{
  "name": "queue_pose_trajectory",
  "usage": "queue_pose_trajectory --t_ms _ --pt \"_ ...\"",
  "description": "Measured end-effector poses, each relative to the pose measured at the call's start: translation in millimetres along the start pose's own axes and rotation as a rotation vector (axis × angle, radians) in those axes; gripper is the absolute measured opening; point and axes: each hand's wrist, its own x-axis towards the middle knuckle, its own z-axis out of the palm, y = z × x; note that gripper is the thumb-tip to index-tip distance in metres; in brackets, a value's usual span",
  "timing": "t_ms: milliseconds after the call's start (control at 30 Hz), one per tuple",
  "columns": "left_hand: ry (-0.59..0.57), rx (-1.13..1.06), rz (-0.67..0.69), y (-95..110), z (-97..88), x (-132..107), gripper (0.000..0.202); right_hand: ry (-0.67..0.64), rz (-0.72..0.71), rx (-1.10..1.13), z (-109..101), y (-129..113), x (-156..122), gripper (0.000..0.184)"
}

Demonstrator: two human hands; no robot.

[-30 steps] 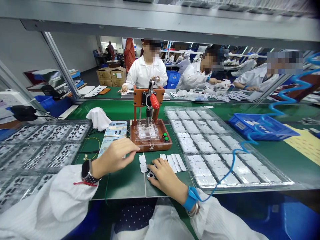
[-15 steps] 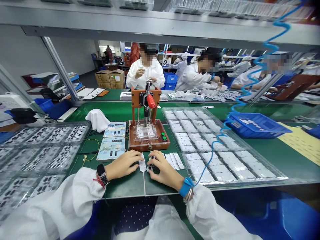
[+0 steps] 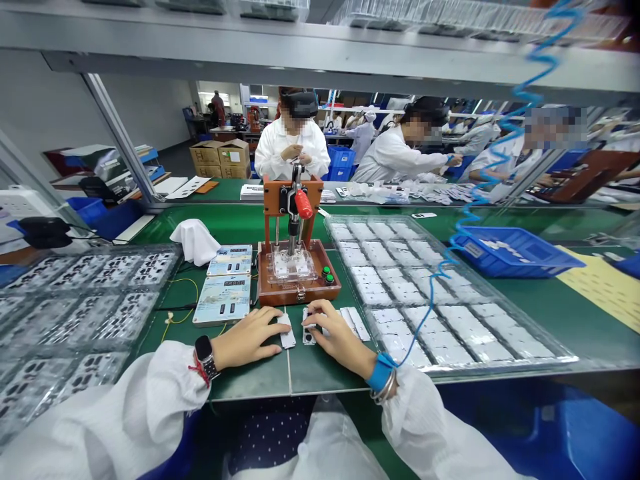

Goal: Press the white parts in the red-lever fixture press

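Observation:
My left hand (image 3: pixel 250 339) lies low over the bench, fingers spread, with its fingertips touching a flat white rectangular plate (image 3: pixel 287 335). To its right, my right hand (image 3: pixel 336 335) has its thumb and fingers closed at a small light plate with dark round parts (image 3: pixel 309 335), partly covered by the fingers. More white plates (image 3: pixel 355 323) lie side by side just beyond that hand. Behind both hands stands a brown press fixture (image 3: pixel 299 291) with a red-tipped lever (image 3: pixel 303 204) and a clear holder (image 3: pixel 291 265).
Two meter boxes (image 3: pixel 223 300) and a white cloth (image 3: pixel 195 241) sit left of the press. Trays of dark parts (image 3: pixel 125 320) fill the left; a tray of white plates (image 3: pixel 450 327) and a blue bin (image 3: pixel 515 257) stand right. A coiled blue cord (image 3: pixel 425 313) runs to my right wrist. Co-workers sit opposite.
My right hand has shifted slightly right, and the plate with dark round parts has moved away from the white plate and now lies flatter. My left fingers have spread a little.

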Motion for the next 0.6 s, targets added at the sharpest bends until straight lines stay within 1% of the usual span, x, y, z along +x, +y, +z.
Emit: queue_pose_trajectory --t_ms 167,300,367,467,533,600 --pt "0.008 -0.013 0.007 -1 1.8 0 0.035 0.001 -0.009 -0.052 5 -1 3 0.031" --pt "0.024 -0.029 -0.007 0 0.9 0 0.032 0.014 -0.035 -0.184 12 -5 4 0.039" --pt "0.031 -0.040 -0.017 1 -0.3 0 0.029 0.012 -0.041 -0.275 16 -9 6 0.040" --pt "0.045 -0.056 -0.011 1 -0.3 1 0.027 -0.024 -0.035 -0.457 24 -17 13 0.029" --pt "0.048 -0.053 -0.003 0 1.4 1 0.027 -0.084 -0.005 -0.598 32 -24 21 0.018" --pt "0.042 -0.032 0.007 -1 3.9 2 0.025 -0.148 0.034 -0.714 43 -31 29 0.011"
